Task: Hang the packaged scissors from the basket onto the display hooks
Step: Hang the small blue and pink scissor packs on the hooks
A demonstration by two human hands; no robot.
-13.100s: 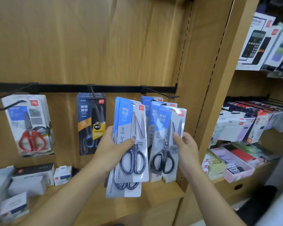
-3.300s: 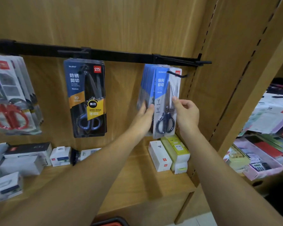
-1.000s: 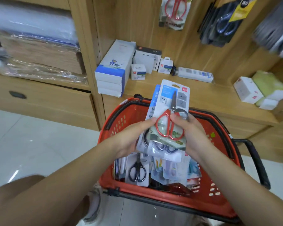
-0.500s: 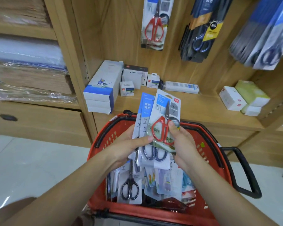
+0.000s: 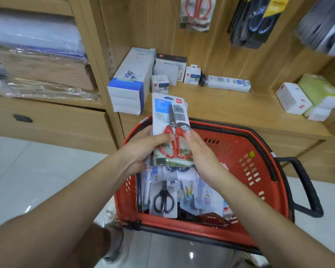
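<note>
Both hands hold one bundle of carded scissors above my red plastic shopping basket. My left hand curls round its left edge, thumb on the front. My right hand grips the right edge. Facing me is the red-handled scissors pack; a black-handled scissors pack lies in the basket.

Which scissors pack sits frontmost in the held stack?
The red-handled scissors pack, gripped by the left hand and right hand; the black-handled pack lies loose in the basket.
</note>
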